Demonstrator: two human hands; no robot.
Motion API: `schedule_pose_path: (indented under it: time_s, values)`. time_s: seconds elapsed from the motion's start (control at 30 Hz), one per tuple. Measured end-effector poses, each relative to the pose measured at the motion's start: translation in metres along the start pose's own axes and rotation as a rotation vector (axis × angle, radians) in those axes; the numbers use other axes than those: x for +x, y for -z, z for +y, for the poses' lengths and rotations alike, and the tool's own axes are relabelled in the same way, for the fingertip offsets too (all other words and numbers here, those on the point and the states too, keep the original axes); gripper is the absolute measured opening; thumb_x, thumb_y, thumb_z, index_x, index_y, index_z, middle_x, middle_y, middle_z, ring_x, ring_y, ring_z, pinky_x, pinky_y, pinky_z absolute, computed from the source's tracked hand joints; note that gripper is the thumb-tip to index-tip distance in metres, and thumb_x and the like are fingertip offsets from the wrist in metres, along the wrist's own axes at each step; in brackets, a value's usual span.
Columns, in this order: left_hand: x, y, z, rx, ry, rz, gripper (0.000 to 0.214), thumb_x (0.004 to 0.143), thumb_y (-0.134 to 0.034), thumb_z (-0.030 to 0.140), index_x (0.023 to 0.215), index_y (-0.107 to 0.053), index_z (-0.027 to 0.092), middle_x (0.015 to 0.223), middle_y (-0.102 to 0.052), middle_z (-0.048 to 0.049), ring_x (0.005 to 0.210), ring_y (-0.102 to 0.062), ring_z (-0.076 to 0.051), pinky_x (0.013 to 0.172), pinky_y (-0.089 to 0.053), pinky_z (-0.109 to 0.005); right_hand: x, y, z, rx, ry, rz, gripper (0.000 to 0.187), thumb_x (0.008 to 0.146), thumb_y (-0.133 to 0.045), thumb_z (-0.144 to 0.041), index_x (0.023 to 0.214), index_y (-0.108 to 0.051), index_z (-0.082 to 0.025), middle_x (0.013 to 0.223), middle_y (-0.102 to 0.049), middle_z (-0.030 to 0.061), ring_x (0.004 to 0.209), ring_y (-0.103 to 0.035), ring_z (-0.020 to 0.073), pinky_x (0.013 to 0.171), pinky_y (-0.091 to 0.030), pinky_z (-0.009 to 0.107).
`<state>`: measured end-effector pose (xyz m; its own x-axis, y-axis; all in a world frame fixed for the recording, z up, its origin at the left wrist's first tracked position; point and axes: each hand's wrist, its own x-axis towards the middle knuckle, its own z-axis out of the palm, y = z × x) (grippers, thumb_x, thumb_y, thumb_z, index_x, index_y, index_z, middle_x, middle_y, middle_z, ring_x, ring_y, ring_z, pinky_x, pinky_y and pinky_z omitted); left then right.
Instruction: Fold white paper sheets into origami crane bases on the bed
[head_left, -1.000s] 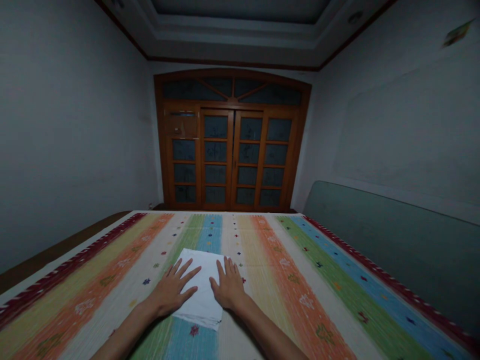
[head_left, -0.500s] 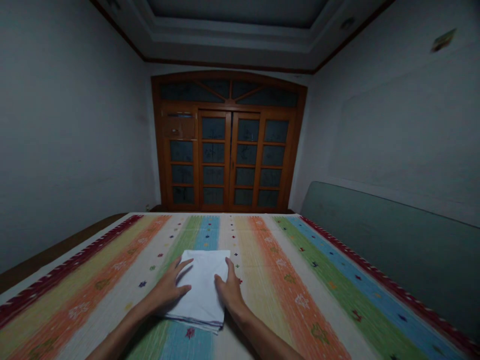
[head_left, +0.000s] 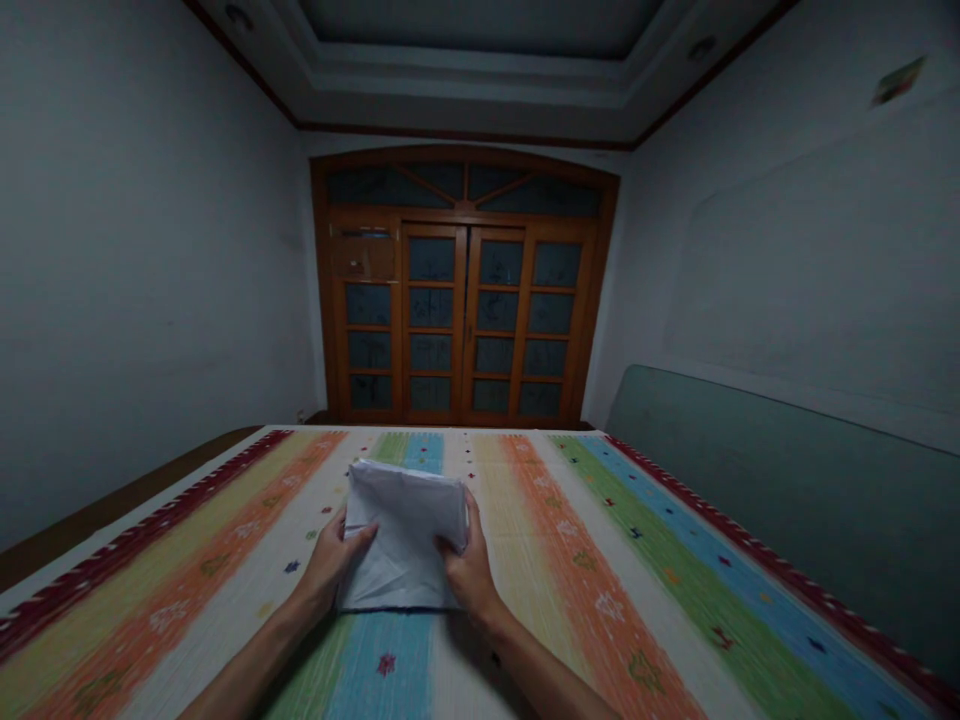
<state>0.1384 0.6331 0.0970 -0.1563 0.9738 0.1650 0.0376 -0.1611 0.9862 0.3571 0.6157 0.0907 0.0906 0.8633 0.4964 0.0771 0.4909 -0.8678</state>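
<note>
A folded white cloth (head_left: 405, 560) is being gripped at its left side by the left hand (head_left: 328, 562) and at its right by the right hand (head_left: 469, 572), both thumbs being pressed on its near face. It is being held tilted over the striped cover (head_left: 585, 640), between the cover's maroon left and right edges, short of its far edge.
</note>
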Motion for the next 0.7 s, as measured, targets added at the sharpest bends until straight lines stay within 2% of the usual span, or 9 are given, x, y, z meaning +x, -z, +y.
schedule_pose_path:
  time_s: [0.07,0.17,0.33,0.5,0.7]
  values:
    - [-0.003,-0.002,0.003,0.024,-0.032,0.018,0.063,0.068,-0.085,0.052,0.115,-0.068,0.014,0.105,-0.081,-0.0152,0.098,-0.077,-0.037,0.080,-0.065,-0.043,0.001,0.000,0.007,-0.053,-0.057,0.031,0.073,0.073,-0.061,-0.019,0.145,-0.047,-0.015,0.141,-0.063,0.0160,0.135,-0.055,0.0291,0.116,-0.041,0.045]
    - [-0.009,-0.005,0.002,0.067,-0.067,0.039,0.062,0.064,-0.085,0.053,0.109,-0.071,0.014,0.107,-0.081,-0.0158,0.105,-0.075,-0.039,0.086,-0.063,-0.046,-0.004,-0.002,0.021,-0.059,-0.115,0.069,0.064,0.072,-0.064,-0.024,0.134,-0.056,-0.012,0.131,-0.068,0.0190,0.125,-0.062,0.0327,0.110,-0.046,0.048]
    - [-0.017,-0.009,-0.002,0.124,-0.095,0.071,0.054,0.059,-0.087,0.051,0.098,-0.074,0.016,0.099,-0.082,-0.0147,0.103,-0.075,-0.040,0.086,-0.063,-0.047,-0.011,-0.004,0.028,-0.041,-0.155,0.076,0.044,0.070,-0.065,-0.031,0.109,-0.069,-0.011,0.108,-0.077,0.0183,0.102,-0.071,0.0344,0.096,-0.055,0.047]
    - [-0.021,-0.007,-0.003,0.143,-0.107,0.088,0.058,0.064,-0.084,0.057,0.102,-0.076,0.014,0.100,-0.082,-0.0150,0.100,-0.075,-0.039,0.084,-0.063,-0.047,-0.002,0.000,0.021,-0.010,-0.137,0.046,0.025,0.073,-0.067,-0.038,0.084,-0.071,-0.016,0.086,-0.077,0.0105,0.084,-0.070,0.0296,0.076,-0.057,0.038]
    - [-0.027,-0.011,-0.008,0.183,-0.098,0.071,0.054,0.069,-0.080,0.057,0.101,-0.077,0.013,0.098,-0.083,-0.0153,0.095,-0.077,-0.038,0.082,-0.064,-0.047,-0.003,0.003,0.031,-0.020,-0.208,0.005,0.013,0.065,-0.070,-0.030,0.068,-0.067,-0.018,0.074,-0.074,0.0059,0.077,-0.068,0.0287,0.070,-0.056,0.037]
